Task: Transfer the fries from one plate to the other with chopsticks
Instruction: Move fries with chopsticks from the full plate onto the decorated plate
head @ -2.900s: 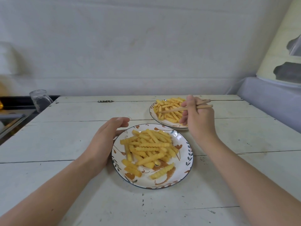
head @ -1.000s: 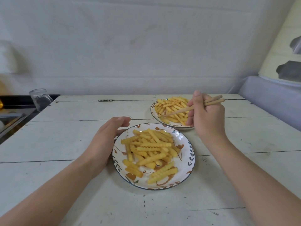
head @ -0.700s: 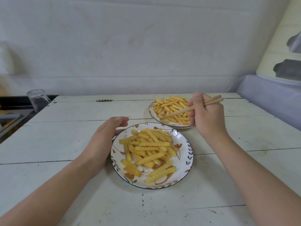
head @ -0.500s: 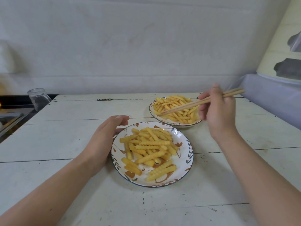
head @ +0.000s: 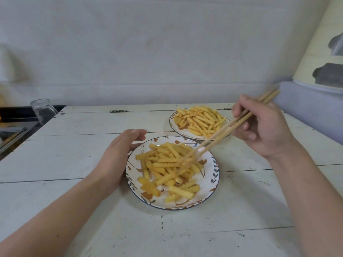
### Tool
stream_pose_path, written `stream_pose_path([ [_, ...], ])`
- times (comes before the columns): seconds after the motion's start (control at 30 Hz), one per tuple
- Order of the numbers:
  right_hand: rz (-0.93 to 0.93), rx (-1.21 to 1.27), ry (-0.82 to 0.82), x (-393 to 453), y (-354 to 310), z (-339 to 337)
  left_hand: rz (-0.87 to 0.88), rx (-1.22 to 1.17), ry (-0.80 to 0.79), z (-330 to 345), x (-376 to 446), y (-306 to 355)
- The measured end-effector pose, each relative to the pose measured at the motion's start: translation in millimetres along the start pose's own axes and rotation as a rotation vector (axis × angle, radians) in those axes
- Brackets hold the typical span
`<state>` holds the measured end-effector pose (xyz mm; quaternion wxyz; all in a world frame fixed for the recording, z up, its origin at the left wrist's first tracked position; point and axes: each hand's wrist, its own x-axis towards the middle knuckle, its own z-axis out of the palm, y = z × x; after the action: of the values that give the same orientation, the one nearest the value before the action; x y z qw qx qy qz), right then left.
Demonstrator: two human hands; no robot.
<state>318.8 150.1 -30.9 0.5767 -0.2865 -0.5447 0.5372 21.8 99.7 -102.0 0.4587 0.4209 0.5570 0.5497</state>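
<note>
A floral near plate [head: 209,175] in front of me carries a pile of crinkle fries [head: 167,167]. Behind it to the right, a second far plate [head: 173,125] also holds far fries [head: 199,120]. My right hand [head: 263,127] grips a pair of wooden chopsticks [head: 228,125]; their blurred tips reach down into the near pile. My left hand [head: 118,154] rests against the near plate's left rim, fingers relaxed and cupped along it.
The plates stand on a white plank table [head: 74,156]. A glass jar [head: 41,110] stands off the far left corner beside a dark counter. A grey-covered surface [head: 306,112] borders the table's right side. A white wall is behind.
My right hand pulled back to the right from the far plate and swung the chopstick tips down into the near plate's fries. My left hand stayed at the rim.
</note>
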Motion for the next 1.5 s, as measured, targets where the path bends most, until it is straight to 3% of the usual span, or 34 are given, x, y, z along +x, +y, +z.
stream_pose_path([
  [0.13,-0.114,0.139,0.215,9,6,-7,0.02,0.018,-0.014,-1,0,-2],
  [0.23,-0.189,-0.147,0.453,9,10,-10,0.035,0.035,-0.019,-1,-2,-2],
  [0.33,-0.277,-0.388,0.533,6,13,-8,0.039,0.036,-0.02,-1,-3,-1],
  [0.7,-0.276,-0.565,0.364,7,31,-6,0.036,0.028,-0.015,-2,0,-4],
  [0.9,-0.311,-0.246,0.51,2,14,1,0.042,0.023,-0.015,-2,0,-2],
  [1.03,-0.078,0.099,0.224,2,7,-2,0.044,0.024,-0.014,-2,1,-3],
  [1.17,0.05,0.108,-0.018,-3,5,-2,0.047,0.02,-0.009,-1,1,-3],
  [1.3,0.053,0.015,-0.06,-4,4,-1,0.04,0.021,-0.012,-1,1,-2],
  [1.5,0.073,0.12,-0.04,-5,1,-1,0.046,0.018,-0.02,-1,-2,-1],
])
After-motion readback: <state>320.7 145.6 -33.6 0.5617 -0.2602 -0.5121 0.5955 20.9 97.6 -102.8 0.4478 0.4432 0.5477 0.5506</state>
